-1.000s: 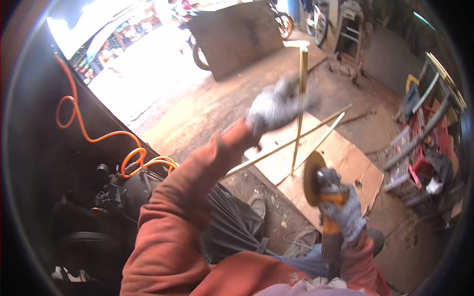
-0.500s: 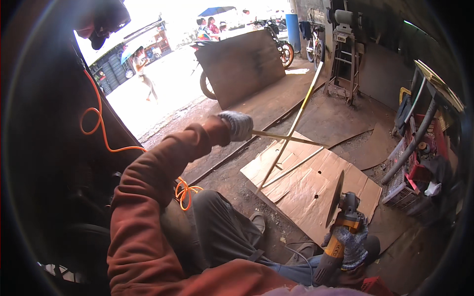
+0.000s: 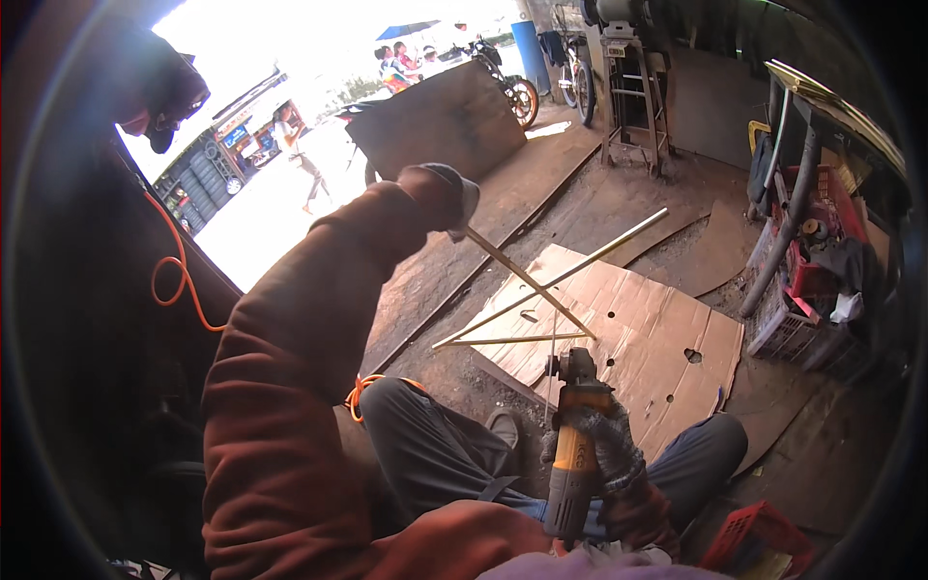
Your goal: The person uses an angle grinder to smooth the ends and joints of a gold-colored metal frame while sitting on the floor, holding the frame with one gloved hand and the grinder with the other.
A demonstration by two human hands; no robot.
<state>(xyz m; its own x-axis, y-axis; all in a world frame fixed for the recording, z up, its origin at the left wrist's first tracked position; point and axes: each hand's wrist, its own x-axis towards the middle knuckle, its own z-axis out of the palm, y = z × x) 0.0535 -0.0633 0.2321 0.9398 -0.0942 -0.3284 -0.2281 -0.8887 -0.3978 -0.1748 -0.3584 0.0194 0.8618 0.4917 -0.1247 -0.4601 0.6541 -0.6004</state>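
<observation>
My left hand [image 3: 456, 198], in a grey knit glove, is closed on the upper end of a thin yellowish metal bar [image 3: 512, 268]. This bar slants down to the right, its far end at the cardboard [image 3: 667, 372]. It crosses a longer bar [image 3: 604, 248], while a shorter bar [image 3: 517, 339] lies below. My gloved right hand [image 3: 611, 447] grips a yellow and grey angle grinder [image 3: 574, 452] in front of my knees. The grinder's disc [image 3: 552, 372] appears nearly edge-on, close to the lower end of the held bar. Whether it spins I cannot tell.
An orange hose [image 3: 179, 261] hangs at left. Crates [image 3: 807, 333] of odds and ends stand at right, a red basket [image 3: 759, 536] near my right knee. A board [image 3: 440, 124] leans against a motorcycle; a bench machine on a stand [image 3: 628, 92] is behind. People are outside.
The grinder has moved left from the lower right, and its disc now shows edge-on. The held bar tilts more steeply. The long bar lies at a flatter slant. My view has shifted right.
</observation>
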